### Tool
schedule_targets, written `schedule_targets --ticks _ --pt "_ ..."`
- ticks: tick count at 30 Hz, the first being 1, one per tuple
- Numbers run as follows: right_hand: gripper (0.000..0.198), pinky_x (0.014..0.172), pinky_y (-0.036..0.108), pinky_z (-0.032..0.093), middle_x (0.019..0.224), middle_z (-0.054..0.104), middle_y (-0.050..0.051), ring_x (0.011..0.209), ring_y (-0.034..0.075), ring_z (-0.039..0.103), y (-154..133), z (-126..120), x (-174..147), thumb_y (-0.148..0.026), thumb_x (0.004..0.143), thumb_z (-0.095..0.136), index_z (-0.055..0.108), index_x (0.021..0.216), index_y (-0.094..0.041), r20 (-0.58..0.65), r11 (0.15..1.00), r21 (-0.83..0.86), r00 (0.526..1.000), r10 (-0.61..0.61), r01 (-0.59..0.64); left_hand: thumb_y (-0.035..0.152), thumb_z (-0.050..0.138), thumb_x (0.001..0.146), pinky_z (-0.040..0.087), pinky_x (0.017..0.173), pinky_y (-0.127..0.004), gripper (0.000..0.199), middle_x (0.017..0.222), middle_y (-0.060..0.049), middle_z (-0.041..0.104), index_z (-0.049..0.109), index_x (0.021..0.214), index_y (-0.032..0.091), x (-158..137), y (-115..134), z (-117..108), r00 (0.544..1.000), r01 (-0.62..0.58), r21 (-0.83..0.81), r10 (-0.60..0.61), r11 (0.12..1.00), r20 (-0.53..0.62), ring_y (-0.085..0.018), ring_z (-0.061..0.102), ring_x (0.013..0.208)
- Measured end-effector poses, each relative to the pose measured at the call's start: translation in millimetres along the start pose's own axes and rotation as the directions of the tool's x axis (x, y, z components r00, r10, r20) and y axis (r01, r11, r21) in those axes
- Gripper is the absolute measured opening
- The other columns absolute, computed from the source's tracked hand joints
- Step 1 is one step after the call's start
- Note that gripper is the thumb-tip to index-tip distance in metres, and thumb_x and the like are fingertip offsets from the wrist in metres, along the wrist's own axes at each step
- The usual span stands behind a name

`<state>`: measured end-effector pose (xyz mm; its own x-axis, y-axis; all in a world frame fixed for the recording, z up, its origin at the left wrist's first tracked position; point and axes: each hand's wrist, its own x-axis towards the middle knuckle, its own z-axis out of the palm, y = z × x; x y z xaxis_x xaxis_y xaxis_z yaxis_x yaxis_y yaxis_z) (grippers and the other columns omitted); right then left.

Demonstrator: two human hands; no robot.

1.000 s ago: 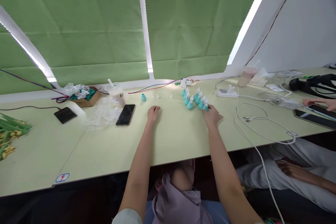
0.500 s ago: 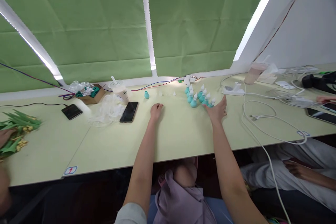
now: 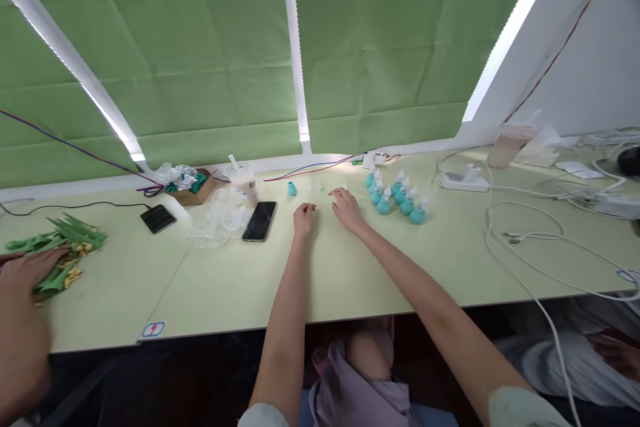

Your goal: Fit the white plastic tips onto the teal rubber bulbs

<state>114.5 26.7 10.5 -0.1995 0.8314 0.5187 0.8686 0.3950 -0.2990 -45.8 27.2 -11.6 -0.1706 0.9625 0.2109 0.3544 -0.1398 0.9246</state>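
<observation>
My left hand point(image 3: 304, 219) rests on the table with its fingers curled together; whatever may be in them is hidden. Just behind it stands a small teal bulb-shaped bottle point(image 3: 291, 189) without a white top. My right hand point(image 3: 346, 208) reaches over the table with fingers stretched out and apart, close to a small white tip point(image 3: 345, 186) that it partly hides. Small translucent pieces point(image 3: 315, 187) lie between the two hands, farther back. To the right of my right hand, several teal bottles with white pointed tops point(image 3: 383, 205) stand upright in rows.
Left of me are a phone point(image 3: 259, 221), crumpled clear plastic point(image 3: 220, 220), a drink cup point(image 3: 243, 185) and a cardboard box point(image 3: 197, 191). Another person's hand point(image 3: 30, 270) touches green leafy pieces point(image 3: 70, 247). A power strip point(image 3: 464, 181) and white cables point(image 3: 540, 235) lie at right.
My right hand has left the rightmost teal bottle and moved left toward the white tip. My left hand stays nearly in place. The view has shifted slightly left.
</observation>
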Motion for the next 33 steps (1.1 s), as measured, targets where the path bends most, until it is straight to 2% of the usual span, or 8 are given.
schedule_targets --ticks 6,11,17,19,21,25,27,33 --pt "0.046 0.09 0.047 0.035 0.133 0.043 0.017 0.119 0.03 0.037 28 32 49 -0.007 0.079 0.038 0.05 0.123 -0.017 -0.041 0.971 -0.051 0.972 0.232 -0.234 0.029 0.042 0.083 0.044 0.077 -0.03 0.026 0.088 -0.006 0.068 0.065 0.083 0.018 0 -5 1 1.0 -0.014 0.06 0.012 0.998 0.022 -0.018 0.06 0.083" --pt "0.032 0.085 0.043 0.042 0.103 0.06 0.019 0.105 0.03 0.05 53 37 63 -0.003 0.077 0.042 0.063 0.097 -0.017 0.072 0.969 0.092 0.972 0.224 -0.23 0.03 0.041 0.085 0.044 0.073 -0.03 0.026 0.089 -0.005 0.068 0.065 0.084 0.02 -3 -2 2 0.999 0.006 0.105 -0.011 0.995 0.046 -0.018 0.06 0.082" --pt "0.01 0.08 0.036 0.049 0.091 0.066 0.012 0.086 0.022 0.062 52 29 63 -0.014 0.078 0.055 0.065 0.08 -0.015 0.096 0.941 0.258 0.975 0.2 -0.218 0.026 0.051 0.081 0.044 0.073 -0.029 0.024 0.09 -0.005 0.066 0.063 0.101 0.021 -2 -4 5 0.999 -0.018 0.084 0.014 0.996 0.051 -0.015 0.058 0.077" --pt "0.012 0.075 0.034 0.051 0.084 0.068 0.008 0.077 0.018 0.064 39 28 56 -0.026 0.075 0.062 0.065 0.082 -0.016 0.12 0.812 0.524 0.966 0.229 -0.257 0.026 0.058 0.077 0.045 0.071 -0.027 0.034 0.092 -0.005 0.065 0.06 0.111 0.021 0 -3 8 0.998 -0.033 0.028 0.031 0.999 0.056 -0.014 0.057 0.074" --pt "0.024 0.073 0.034 0.053 0.08 0.069 0.006 0.073 0.018 0.065 22 28 44 -0.035 0.065 0.071 0.065 0.078 -0.016 0.201 0.508 0.811 0.954 0.221 -0.289 0.025 0.063 0.074 0.046 0.069 -0.026 0.04 0.093 -0.005 0.065 0.06 0.114 0.02 0 -2 10 0.996 -0.065 -0.032 0.066 0.997 0.06 -0.012 0.056 0.072" --pt "0.033 0.073 0.032 0.052 0.072 0.07 0.005 0.072 0.017 0.065 -5 34 20 -0.042 0.055 0.076 0.066 0.073 -0.016 0.334 0.214 0.902 0.92 0.206 -0.375 0.029 0.061 0.075 0.047 0.07 -0.026 0.029 0.09 -0.006 0.065 0.067 0.101 0.017 0 3 8 0.993 -0.114 -0.058 0.114 0.992 -0.016 -0.012 0.054 0.071" --pt "0.034 0.07 0.031 0.052 0.077 0.07 0.006 0.076 0.018 0.065 -9 39 16 -0.045 0.062 0.07 0.068 0.079 -0.016 0.345 0.243 0.886 0.912 0.222 -0.395 0.03 0.061 0.075 0.047 0.071 -0.026 0.026 0.091 -0.006 0.065 0.068 0.096 0.018 -1 5 6 0.99 -0.121 -0.034 0.118 0.992 -0.077 -0.013 0.054 0.073" --pt "0.019 0.079 0.033 0.046 0.096 0.066 0.007 0.084 0.017 0.06 23 50 39 -0.026 0.077 0.053 0.066 0.089 -0.019 0.093 0.596 0.713 0.892 0.443 -0.37 0.028 0.062 0.074 0.047 0.069 -0.026 0.024 0.1 -0.006 0.064 0.068 0.096 0.019 0 7 1 0.977 -0.099 0.011 0.1 0.995 -0.186 -0.015 0.058 0.08"
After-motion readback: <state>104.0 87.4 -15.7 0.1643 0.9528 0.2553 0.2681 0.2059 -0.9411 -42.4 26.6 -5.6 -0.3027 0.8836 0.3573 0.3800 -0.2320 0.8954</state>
